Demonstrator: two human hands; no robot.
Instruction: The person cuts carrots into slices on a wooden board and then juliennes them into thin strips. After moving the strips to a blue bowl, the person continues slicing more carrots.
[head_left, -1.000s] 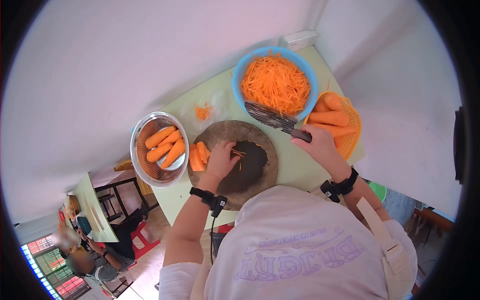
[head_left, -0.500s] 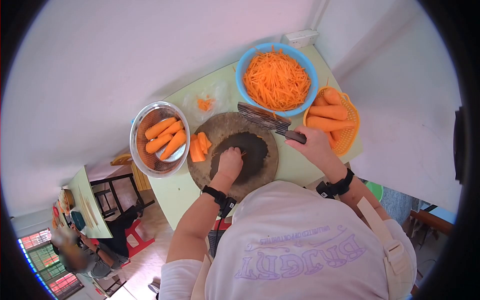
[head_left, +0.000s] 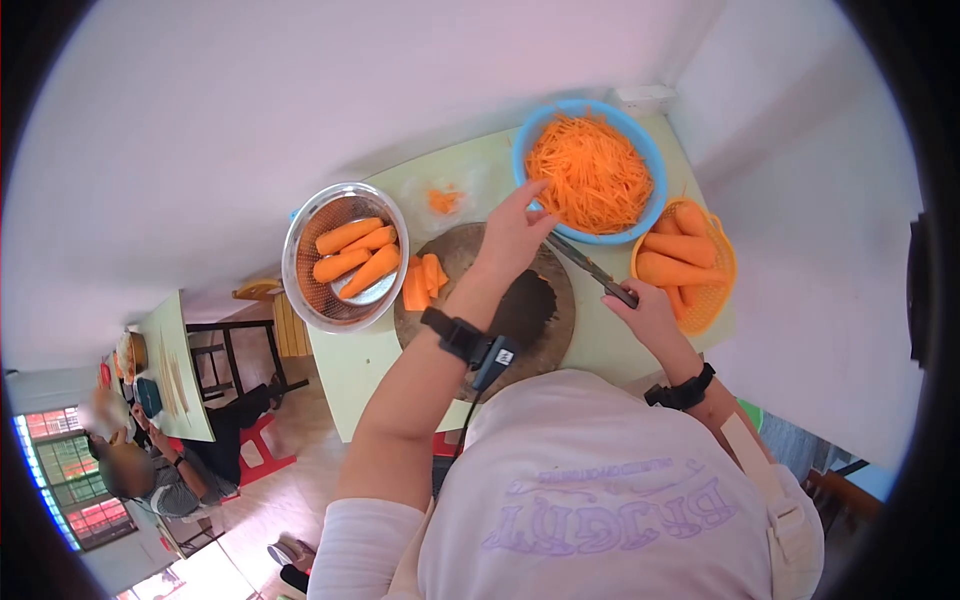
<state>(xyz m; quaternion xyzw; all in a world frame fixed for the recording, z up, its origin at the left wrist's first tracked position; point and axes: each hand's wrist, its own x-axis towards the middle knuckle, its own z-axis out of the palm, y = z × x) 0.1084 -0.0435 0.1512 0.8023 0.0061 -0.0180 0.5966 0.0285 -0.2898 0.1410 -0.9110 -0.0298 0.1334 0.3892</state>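
Note:
My right hand (head_left: 645, 310) grips the handle of a cleaver (head_left: 590, 262), its blade seen nearly edge-on beside the blue basin (head_left: 652, 150). At the basin's near left rim is my left hand (head_left: 515, 235), its fingers bent together near the shredded carrot (head_left: 588, 175); whether they pinch any shreds is too small to tell. Below my left forearm lies the round chopping board (head_left: 550, 350), dark and wet in its middle. Cut carrot pieces (head_left: 420, 283) rest on the board's left edge.
A metal strainer bowl (head_left: 300, 290) with several carrots stands left of the board. At right, a yellow basket (head_left: 725, 290) holds more carrots. A plastic bag (head_left: 470, 195) with orange scraps lies behind the board. A person (head_left: 180, 480) sits at another table, far left.
My left hand has risen from the board to the blue basin's rim. The cleaver has turned from flat to nearly edge-on. The whole view has shifted slightly.

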